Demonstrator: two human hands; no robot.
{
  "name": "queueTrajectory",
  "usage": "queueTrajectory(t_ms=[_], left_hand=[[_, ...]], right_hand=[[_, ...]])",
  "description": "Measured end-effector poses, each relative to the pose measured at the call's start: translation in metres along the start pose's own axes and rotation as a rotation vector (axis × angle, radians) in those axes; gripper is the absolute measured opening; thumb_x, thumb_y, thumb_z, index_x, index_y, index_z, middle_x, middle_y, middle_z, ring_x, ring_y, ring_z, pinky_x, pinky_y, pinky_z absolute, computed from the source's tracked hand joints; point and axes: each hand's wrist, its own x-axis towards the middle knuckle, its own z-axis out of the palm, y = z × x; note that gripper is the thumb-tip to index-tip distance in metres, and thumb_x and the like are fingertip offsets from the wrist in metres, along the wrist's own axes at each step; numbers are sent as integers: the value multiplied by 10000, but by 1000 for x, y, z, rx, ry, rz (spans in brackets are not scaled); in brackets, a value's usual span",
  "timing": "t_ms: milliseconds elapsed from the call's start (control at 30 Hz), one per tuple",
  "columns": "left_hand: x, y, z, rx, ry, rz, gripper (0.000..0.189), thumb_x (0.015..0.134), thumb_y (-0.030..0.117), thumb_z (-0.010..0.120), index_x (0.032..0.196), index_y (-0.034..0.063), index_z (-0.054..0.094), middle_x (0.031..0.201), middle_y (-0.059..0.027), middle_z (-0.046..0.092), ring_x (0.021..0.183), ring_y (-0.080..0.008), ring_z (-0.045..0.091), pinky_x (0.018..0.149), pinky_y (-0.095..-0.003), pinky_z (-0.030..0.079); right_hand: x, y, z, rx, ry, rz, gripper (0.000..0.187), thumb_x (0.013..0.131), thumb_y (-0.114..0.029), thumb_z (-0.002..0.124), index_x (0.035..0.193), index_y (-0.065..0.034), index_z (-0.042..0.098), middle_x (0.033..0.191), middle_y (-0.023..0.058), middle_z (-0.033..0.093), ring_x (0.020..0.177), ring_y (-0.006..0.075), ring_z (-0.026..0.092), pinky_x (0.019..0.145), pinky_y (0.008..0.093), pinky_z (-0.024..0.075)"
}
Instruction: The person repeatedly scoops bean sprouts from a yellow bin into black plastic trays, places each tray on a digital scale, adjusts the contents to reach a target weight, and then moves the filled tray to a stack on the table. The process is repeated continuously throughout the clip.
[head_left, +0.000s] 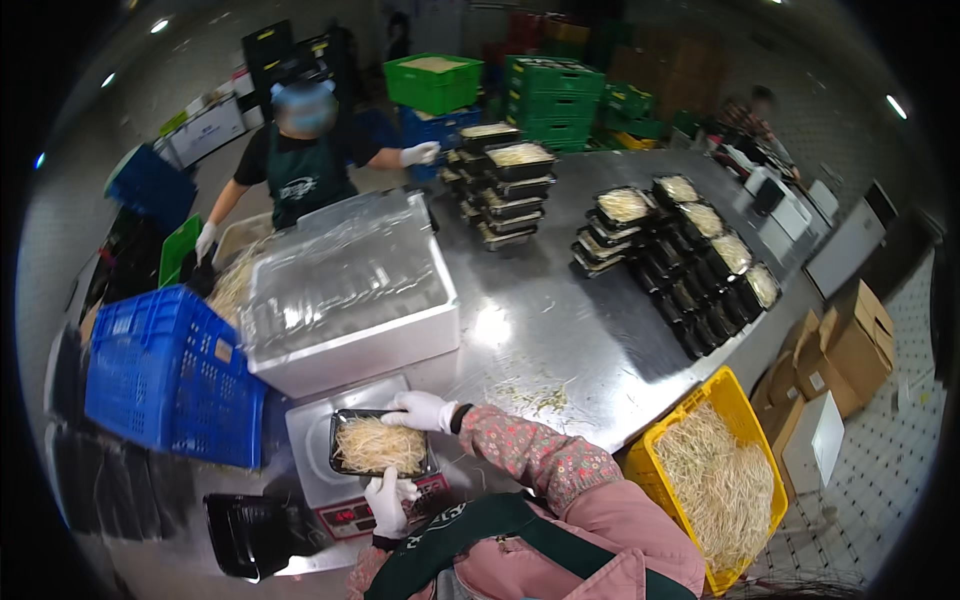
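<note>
A black plastic tray (346, 470) full of pale bean sprouts (379, 444) is over the steel platform of a weighing scale (307, 450); I cannot tell whether it rests there. My right hand (424, 411), in a white glove, grips its far right corner, fingertips by the sprouts. At the near edge, my left hand (388, 501), also gloved, holds the rim. Beneath that hand the scale's red display panel (349, 517) is partly covered. Empty black trays (244, 534) lie nested to the left of the panel.
A white foam box (352, 345) and a blue crate (172, 375) stand beyond the scale. Filled trays are stacked on the steel table (517, 300). Right of me is a yellow crate (637, 465) of sprouts. Across the table stands a gloved co-worker (304, 180).
</note>
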Motion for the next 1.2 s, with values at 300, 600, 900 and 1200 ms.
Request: queueTrajectory(t_ms=[300,600,900,1200], left_hand=[[2,13,80,151,-393,-97,366,922,23,651,1266,-45,547,930,-106,693,718,-132,661,648,-251,567],[11,50,106,273,-177,-67,285,974,115,591,1202,-57,581,937,-122,695,690,-122,645,645,-236,545],[10,49,-10,333,308,205,292,968,161,601,1228,26,592,969,-50,682,698,-95,619,575,-209,515],[-59,112,-187,1402,1281,275,784,916,379,651,1522,21,304,1585,-197,266,1456,-403,235,1193,-445,216]], right_hand=[[-166,150,-79,716,1030,377,251,936,-213,677,1042,10,721,935,34,711,834,106,619,781,282,511],[-252,347,-274,889,1944,553,388,963,-110,577,1327,8,509,1202,125,619,871,300,677,563,484,602],[-203,383,-296,770,2057,806,445,919,-183,655,1302,30,574,1158,198,682,921,287,698,667,374,600],[-250,315,-224,1061,1748,564,436,924,-392,686,1207,-104,522,863,12,517,584,110,473,493,288,452]])
